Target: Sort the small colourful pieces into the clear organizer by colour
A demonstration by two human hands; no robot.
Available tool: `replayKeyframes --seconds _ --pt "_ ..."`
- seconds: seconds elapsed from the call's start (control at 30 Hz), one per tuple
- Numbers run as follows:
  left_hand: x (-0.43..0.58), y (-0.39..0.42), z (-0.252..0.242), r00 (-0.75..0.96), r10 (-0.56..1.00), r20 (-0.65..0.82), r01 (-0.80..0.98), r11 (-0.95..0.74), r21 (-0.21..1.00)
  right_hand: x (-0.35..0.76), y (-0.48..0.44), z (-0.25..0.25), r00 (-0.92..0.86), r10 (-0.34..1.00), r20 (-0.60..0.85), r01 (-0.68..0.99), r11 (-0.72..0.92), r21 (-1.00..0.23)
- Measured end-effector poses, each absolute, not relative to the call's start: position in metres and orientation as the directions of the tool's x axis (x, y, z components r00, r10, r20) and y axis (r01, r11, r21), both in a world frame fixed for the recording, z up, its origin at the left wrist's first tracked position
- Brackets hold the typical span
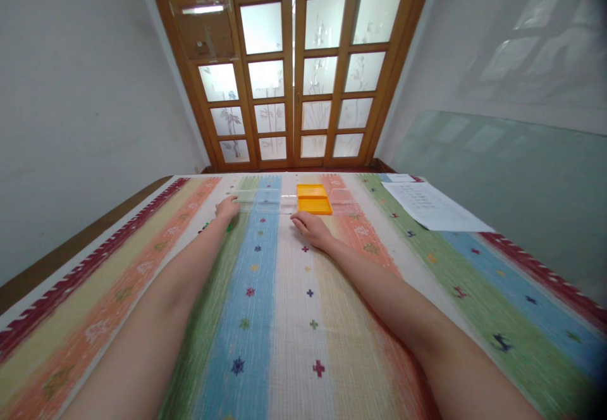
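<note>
At the far middle of the table lies a clear plastic case (258, 200), flat on the cloth. To its right is a yellow two-section tray (314, 205), with more clear plastic (345, 202) beyond it. My left hand (227, 207) is at the left end of the clear case, fingers curled and closed; anything in them is too small to make out. Small green and dark pieces (207, 226) lie beside and under that wrist. My right hand (312, 228) rests just in front of the yellow tray, its fingers drawn together, their contents hidden.
A striped, patterned cloth (294, 319) covers the table. Printed paper sheets (434, 206) lie at the right far side. A pale green glass panel (512, 186) stands along the right wall. Wooden doors with frosted panes (296, 72) close off the far end.
</note>
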State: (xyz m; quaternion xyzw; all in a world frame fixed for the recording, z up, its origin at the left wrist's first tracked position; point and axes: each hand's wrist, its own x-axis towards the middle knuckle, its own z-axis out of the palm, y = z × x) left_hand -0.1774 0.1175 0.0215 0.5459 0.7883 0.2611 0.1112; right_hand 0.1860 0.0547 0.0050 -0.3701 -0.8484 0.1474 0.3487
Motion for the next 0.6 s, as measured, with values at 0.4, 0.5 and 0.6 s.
replayKeyframes --seconds 0.4,0.5,0.6 --pt "-0.166 0.119 0.015 -0.404 0.907 0.118 0.822 0.303 0.483 0.186 0.054 0.006 -0.535 0.697 0.477 0.529 0.717 -0.455" --pt "-0.166 0.119 0.012 -0.402 0.908 0.121 0.824 0.301 0.48 0.186 0.054 0.006 -0.539 0.699 0.47 0.533 0.715 -0.452" --pt "-0.165 0.115 0.012 -0.402 0.908 0.122 0.827 0.302 0.475 0.186 0.054 0.006 -0.541 0.705 0.459 0.543 0.71 -0.449"
